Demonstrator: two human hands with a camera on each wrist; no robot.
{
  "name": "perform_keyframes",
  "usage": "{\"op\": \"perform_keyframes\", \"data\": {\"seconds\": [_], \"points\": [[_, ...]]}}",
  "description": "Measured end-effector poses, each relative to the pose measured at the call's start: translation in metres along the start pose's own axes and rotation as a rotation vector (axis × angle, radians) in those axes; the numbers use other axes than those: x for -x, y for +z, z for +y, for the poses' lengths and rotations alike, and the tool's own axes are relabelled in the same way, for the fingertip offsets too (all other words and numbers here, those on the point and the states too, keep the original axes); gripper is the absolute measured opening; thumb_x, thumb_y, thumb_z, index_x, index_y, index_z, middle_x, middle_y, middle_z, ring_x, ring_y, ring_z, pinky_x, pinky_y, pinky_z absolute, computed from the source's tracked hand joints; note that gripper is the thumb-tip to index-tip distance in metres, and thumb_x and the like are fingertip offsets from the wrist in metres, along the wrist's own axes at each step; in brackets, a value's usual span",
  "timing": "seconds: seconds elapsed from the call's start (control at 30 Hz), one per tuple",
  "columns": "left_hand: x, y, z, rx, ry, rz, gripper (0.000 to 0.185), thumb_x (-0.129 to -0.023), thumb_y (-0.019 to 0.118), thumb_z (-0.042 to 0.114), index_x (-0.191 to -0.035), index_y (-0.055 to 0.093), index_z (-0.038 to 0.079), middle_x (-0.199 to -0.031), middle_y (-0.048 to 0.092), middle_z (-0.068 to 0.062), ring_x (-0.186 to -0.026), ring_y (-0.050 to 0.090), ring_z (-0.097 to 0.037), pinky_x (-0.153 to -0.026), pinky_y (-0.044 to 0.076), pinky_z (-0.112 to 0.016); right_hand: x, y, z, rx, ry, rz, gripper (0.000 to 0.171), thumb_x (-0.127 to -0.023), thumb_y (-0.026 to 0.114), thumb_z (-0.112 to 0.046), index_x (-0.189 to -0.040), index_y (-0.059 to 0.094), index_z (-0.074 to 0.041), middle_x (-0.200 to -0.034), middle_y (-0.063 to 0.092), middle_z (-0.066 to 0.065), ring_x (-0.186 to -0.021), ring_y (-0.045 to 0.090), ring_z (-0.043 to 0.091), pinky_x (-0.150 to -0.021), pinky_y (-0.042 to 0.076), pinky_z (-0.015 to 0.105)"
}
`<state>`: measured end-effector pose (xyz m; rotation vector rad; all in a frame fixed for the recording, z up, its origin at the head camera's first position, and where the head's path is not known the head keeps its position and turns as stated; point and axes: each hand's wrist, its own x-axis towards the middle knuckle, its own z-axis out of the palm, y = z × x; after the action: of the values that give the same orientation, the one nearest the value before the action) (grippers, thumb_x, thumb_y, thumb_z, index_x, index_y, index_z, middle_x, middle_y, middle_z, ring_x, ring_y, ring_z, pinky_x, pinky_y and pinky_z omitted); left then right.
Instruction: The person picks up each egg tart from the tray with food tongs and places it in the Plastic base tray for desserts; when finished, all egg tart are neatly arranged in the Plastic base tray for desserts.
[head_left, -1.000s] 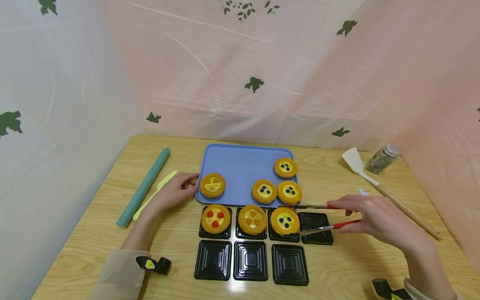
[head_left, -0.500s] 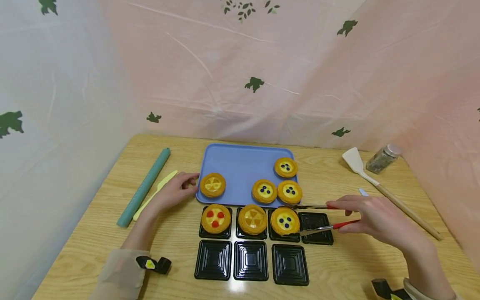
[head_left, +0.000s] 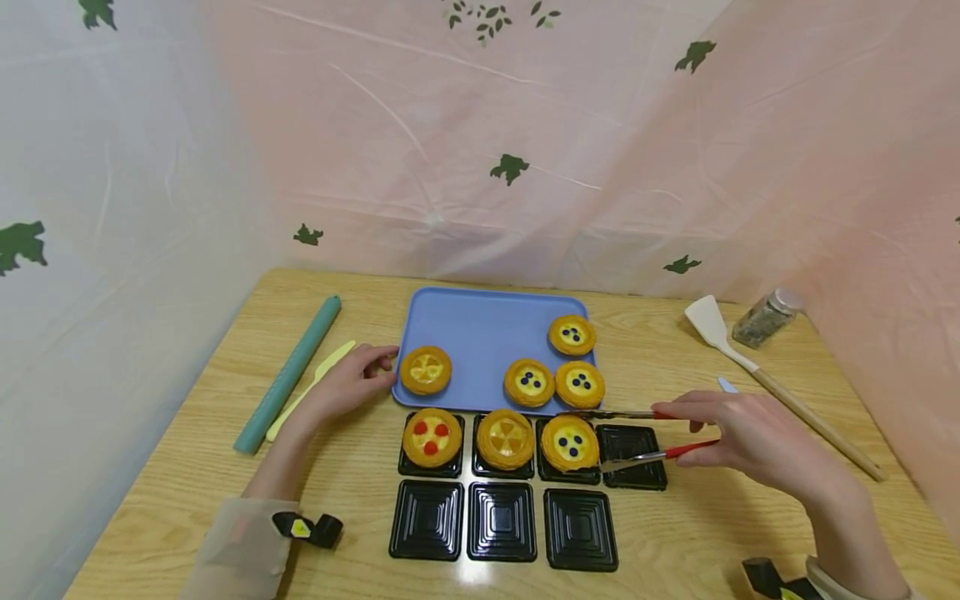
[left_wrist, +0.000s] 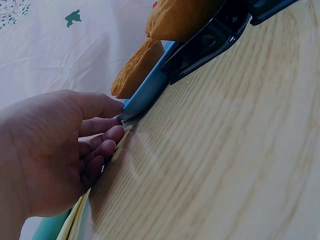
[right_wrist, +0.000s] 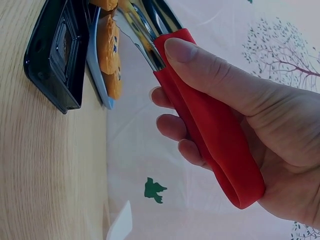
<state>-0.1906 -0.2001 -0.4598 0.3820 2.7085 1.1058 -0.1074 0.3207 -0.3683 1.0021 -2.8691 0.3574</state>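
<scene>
A pair of red-handled tongs (head_left: 693, 448) is held in my right hand (head_left: 765, 437), the thumb and fingers wrapped round the grips in the right wrist view. Its metal arms lie on either side of a blueberry egg tart (head_left: 570, 443), which sits in a black square holder. With thumb and fingers my left hand (head_left: 352, 383) pinches the left rim of the blue tray (head_left: 472, 321). On that tray are a tart with yellow fruit wedges (head_left: 425, 371) and three blueberry tarts (head_left: 528, 382). A red-berry tart (head_left: 432, 442) and another fruit-wedge tart (head_left: 505, 440) fill two black holders.
Bare black holders (head_left: 501, 521) form the front row; another (head_left: 633, 457) is right of the blueberry tart. A teal rolling pin (head_left: 288, 375) and yellow knife (head_left: 333, 358) lie left. A spatula (head_left: 795, 400) and shaker jar (head_left: 767, 318) are at right.
</scene>
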Motion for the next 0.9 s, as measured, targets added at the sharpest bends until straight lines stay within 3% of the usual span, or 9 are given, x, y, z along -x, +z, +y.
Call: {"op": "perform_keyframes", "data": {"seconds": [0.9], "points": [[0.0010,-0.0015,0.0034,0.008,-0.001,-0.001,0.052,-0.099,0.065,0.022,-0.145,0.056,-0.001,-0.110,0.062,-0.014,-0.094,0.054,-0.020,-0.083,0.043,-0.034,0.0002,0.0010,0.0002,0.000,-0.002,0.002,0.056,-0.066,0.095,-0.031,-0.119,0.077,-0.027,-0.108,0.077,-0.014,-0.079,0.058,-0.012,-0.060,0.047,0.019]]}}
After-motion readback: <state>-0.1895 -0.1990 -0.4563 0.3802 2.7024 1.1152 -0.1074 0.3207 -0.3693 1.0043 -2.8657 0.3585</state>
